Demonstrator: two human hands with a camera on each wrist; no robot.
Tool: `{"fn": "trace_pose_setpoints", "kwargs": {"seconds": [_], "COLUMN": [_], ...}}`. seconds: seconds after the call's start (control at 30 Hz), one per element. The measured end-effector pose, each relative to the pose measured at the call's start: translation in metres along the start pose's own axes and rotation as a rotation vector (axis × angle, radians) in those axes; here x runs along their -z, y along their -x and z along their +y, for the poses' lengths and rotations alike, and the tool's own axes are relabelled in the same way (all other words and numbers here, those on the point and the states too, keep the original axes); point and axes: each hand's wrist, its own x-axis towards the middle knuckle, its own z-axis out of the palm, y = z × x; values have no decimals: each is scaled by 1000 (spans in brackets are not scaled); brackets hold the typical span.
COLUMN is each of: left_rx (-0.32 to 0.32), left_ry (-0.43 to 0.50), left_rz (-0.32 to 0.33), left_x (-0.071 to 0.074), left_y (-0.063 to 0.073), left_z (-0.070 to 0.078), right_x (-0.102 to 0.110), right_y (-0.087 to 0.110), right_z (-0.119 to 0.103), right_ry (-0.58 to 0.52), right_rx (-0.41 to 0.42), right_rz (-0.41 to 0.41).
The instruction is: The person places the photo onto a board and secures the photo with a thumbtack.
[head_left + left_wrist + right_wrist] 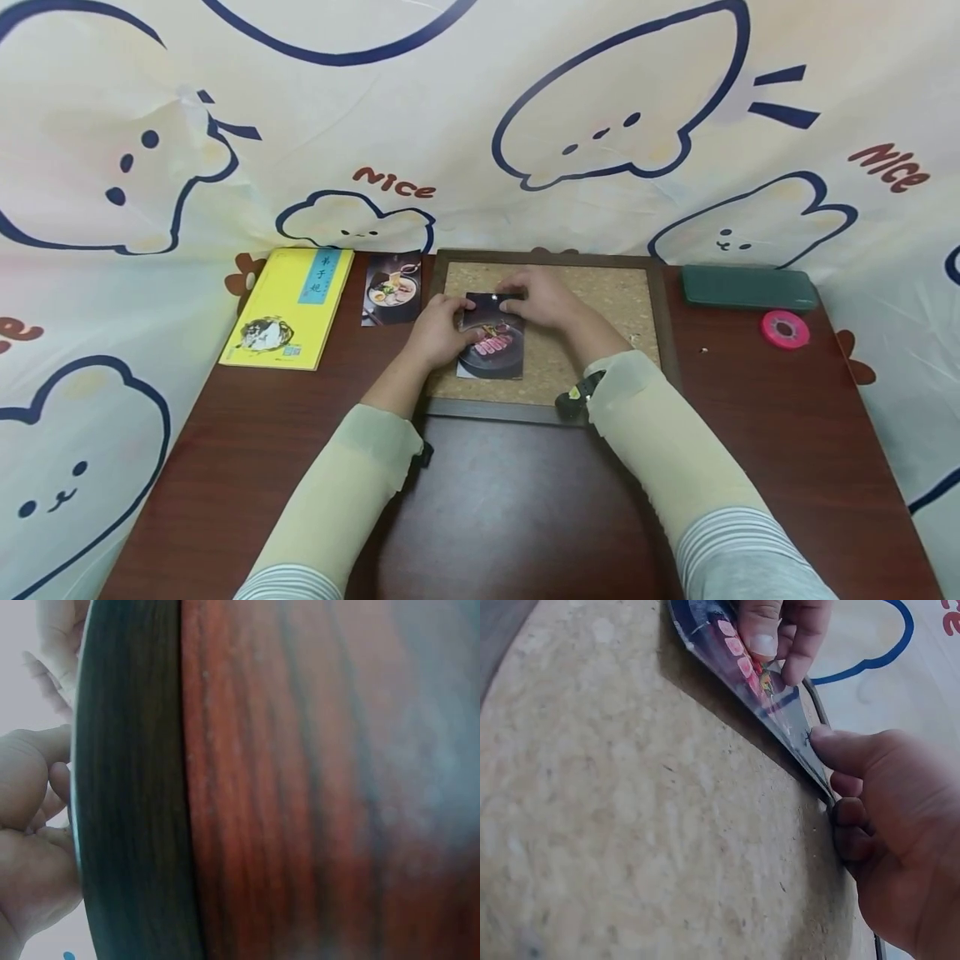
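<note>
A dark photo card (504, 363) printed with sliced pink meat lies over the left part of a framed cork board (547, 379). My left hand (441, 332) holds the card's left edge, thumb resting on the printed face. At the card's top right corner my right hand (543, 298) pinches it between thumb and curled fingers. The right wrist view has the card (731, 656) tilted, its edge casting a shadow on the cork (660, 825). Mostly the dark board frame (135, 787) fills the left wrist view, and part of a hand (34, 847) shows beyond it.
Left of the board lie a photo card of a noodle bowl (392, 287) and a yellow book (285, 312). To the right are a dark green case (750, 287) and a pink tape roll (785, 330). A printed cloth (465, 117) hangs behind the brown table (780, 433).
</note>
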Motion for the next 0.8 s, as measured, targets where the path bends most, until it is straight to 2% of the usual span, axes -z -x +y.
{"fn": "trace_pose_setpoints", "kwargs": {"seconds": [0.2,0.5,0.8], "left_rx": [-5,-22,-28], "left_ry": [-6,-21,-16], "left_rz": [-4,18,11], "left_x": [-1,0,1], "left_y": [0,0,0], "left_z": [1,-1,-1], "right_x": [-2,-3,-1], "right_y": [3,1,-1], "right_z": [-3,-7,-12], "right_ry": [70,83,105], "right_rx": [-29,-65,-93], "right_rz": [-37,-53,-103]}}
